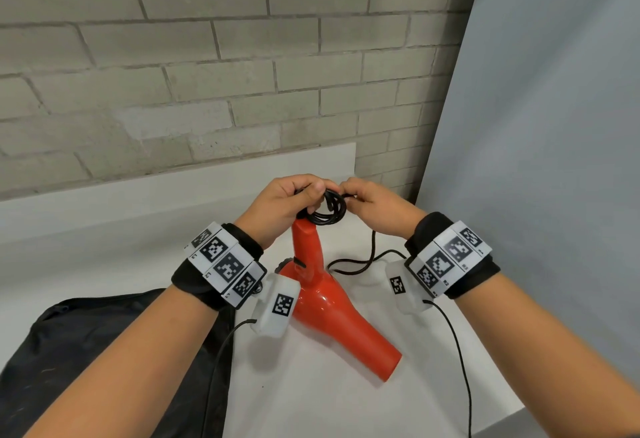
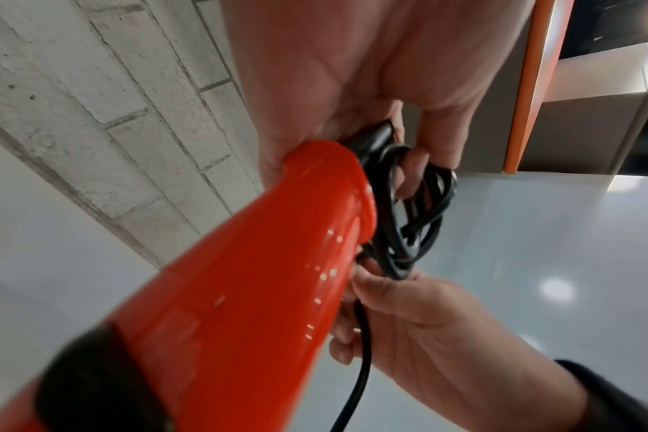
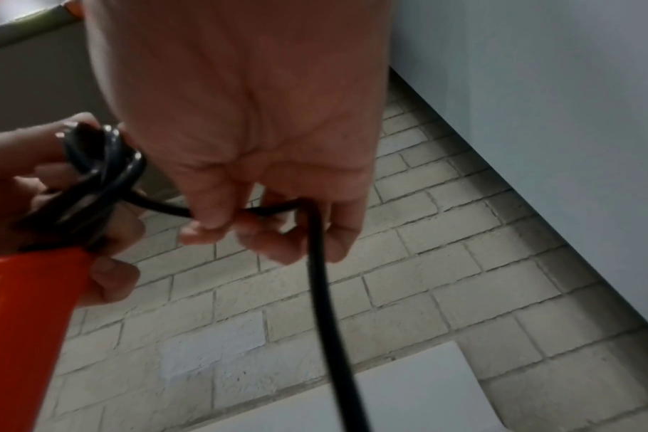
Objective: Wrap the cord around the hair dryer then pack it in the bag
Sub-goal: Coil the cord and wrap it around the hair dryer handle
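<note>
A red hair dryer [image 1: 325, 302] stands on the white table [image 1: 329, 403] with its handle pointing up and its nozzle toward me. My left hand [image 1: 287, 202] grips the handle's top end and the black cord [image 1: 329, 210] coiled there in small loops. The coils [image 2: 407, 222] show beside the red handle [image 2: 241, 292] in the left wrist view. My right hand [image 1: 367, 195] pinches the cord [image 3: 315, 263] just right of the coils, and the loose length hangs down from its fingers [image 3: 219, 216]. A black bag [image 1: 104, 351] lies at the lower left.
A brick wall [image 1: 207, 56] rises behind the table, with a white raised ledge [image 1: 173, 188] along its foot. A pale panel [image 1: 554, 126] stands on the right. Loose cord [image 1: 360, 261] trails on the table right of the dryer. Thin sensor cables [image 1: 460, 351] hang from my wrist cameras.
</note>
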A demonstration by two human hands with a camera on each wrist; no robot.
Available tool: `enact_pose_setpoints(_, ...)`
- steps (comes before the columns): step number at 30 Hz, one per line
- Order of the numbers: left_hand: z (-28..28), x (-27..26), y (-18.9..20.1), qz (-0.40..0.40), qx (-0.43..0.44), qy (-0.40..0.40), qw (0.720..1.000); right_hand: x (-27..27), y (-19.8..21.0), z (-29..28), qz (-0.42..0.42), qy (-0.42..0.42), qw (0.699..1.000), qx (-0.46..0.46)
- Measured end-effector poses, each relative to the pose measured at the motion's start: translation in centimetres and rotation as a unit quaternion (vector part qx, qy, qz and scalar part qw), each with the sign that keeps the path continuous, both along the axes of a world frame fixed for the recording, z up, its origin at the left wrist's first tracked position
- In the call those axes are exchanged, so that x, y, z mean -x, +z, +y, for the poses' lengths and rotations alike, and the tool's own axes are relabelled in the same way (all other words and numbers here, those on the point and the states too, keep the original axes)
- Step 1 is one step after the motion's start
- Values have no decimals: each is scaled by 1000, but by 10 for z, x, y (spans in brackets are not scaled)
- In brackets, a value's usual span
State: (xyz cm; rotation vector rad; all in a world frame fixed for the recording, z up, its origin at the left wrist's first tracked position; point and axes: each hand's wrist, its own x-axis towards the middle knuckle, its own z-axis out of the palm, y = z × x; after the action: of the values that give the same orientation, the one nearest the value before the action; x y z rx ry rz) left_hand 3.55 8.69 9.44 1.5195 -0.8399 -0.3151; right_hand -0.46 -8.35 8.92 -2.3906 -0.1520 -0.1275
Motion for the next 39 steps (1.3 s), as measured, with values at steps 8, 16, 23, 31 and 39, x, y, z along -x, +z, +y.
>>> enact_pose_setpoints(8, 0, 1, 3, 14, -25, -52, 998, 4, 18, 3, -72, -89, 993, -26)
enact_pose_setpoints(16, -3, 3, -1, 19, -3, -59, 998, 18, 34, 22, -228, -154, 961, -28)
enact_pose_setpoints(23, -4, -1, 3, -56, -57, -65, 995, 31, 36, 31, -275, -143, 947, -82)
enact_pose_setpoints(31, 0, -8, -6, -74, -44, -1, 996, 40, 28, 34, -290, -116, 942, -122)
enact_pose_setpoints(39, 0, -19, -12, -28, 13, 128, 991, 46, -21, 1, -44, -41, 998, -28)
